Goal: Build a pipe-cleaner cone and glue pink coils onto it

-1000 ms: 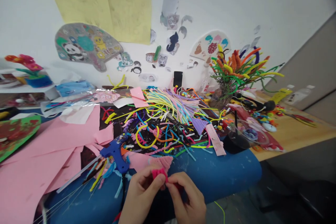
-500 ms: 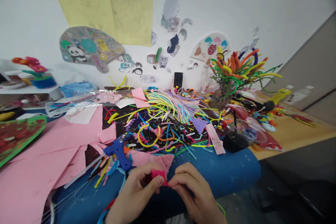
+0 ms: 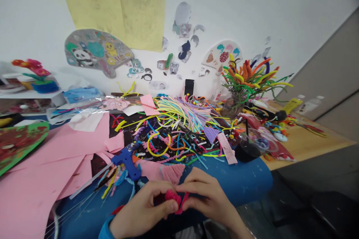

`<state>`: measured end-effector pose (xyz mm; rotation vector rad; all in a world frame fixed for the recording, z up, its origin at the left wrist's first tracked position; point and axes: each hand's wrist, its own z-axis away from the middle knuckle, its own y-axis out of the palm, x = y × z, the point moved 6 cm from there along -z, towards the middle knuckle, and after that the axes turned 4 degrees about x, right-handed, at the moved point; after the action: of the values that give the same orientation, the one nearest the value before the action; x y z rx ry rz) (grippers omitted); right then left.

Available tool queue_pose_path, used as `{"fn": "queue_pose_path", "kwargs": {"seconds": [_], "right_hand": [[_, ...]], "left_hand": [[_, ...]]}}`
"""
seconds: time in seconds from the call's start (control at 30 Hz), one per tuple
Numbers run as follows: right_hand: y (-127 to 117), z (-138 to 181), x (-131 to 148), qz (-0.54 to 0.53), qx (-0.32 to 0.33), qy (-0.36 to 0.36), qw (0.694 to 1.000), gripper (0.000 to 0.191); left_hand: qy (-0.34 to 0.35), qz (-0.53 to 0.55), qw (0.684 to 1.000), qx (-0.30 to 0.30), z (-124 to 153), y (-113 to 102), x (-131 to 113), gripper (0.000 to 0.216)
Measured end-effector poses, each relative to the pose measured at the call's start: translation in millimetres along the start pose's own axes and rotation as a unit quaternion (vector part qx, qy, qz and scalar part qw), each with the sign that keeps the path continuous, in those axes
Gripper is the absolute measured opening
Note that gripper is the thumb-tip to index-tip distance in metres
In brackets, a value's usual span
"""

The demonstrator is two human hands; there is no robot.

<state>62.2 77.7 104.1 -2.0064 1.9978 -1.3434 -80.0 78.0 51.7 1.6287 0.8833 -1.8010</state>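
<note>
Left hand (image 3: 147, 205): grip closed, thumb and fingers pinching a bunched hot-pink chenille stem (image 3: 172, 196). Right hand (image 3: 206, 194): thumb and index at the stem's free strand; can't tell if that grip is clamped on it. Stem is between the two hands, above the near edge of the blue-covered surface (image 3: 246, 179). Just beyond the hands: pink ribbed fan-shaped piece (image 3: 173, 173). Left of that: blue glue gun (image 3: 129, 164), lying beside cut stem scraps (image 3: 112, 183). Further back, loose multicolour chenille stems (image 3: 182, 112) in a heap. Pink sheets (image 3: 67, 145) on the left, cup of dark liquid (image 3: 246, 152) on the right.
</note>
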Motion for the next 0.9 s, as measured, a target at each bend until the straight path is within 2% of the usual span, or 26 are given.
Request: {"fn": "queue_pose_path", "kwargs": {"seconds": [0.1, 0.23, 0.67, 0.7, 0.77, 0.83, 0.9], "right_hand": [[3, -1, -2, -0.051, 0.011, 0.005, 0.999, 0.021], [5, -2, -3, -0.08, -0.011, 0.003, 0.997, 0.021], [5, 3, 5, 0.034, -0.011, -0.065, 0.997, 0.021], [5, 4, 5, 0.046, -0.01, -0.067, 0.997, 0.02], [3, 4, 5, 0.073, -0.027, -0.062, 0.995, 0.02], [-1, 6, 5, 0.086, -0.077, -0.041, 0.992, 0.022], [-4, 10, 3, 0.081, -0.14, -0.009, 0.987, 0.023]], "left_hand": [[0.006, 0.035, 0.999, 0.031, -2, 1, 1, 0.039], [-0.003, 0.087, 0.995, 0.056, -6, 2, 2, 0.042], [-0.039, 0.114, 0.988, 0.099, -16, 9, -2, 0.049], [-0.038, 0.109, 0.989, 0.087, -17, 7, -1, 0.048], [-0.014, 0.085, 0.996, 0.024, -16, 0, -1, 0.04], [0.045, 0.034, 0.995, -0.085, -10, -12, -4, 0.027], [0.126, -0.047, 0.968, -0.214, 3, -21, -11, 0.03]]}}
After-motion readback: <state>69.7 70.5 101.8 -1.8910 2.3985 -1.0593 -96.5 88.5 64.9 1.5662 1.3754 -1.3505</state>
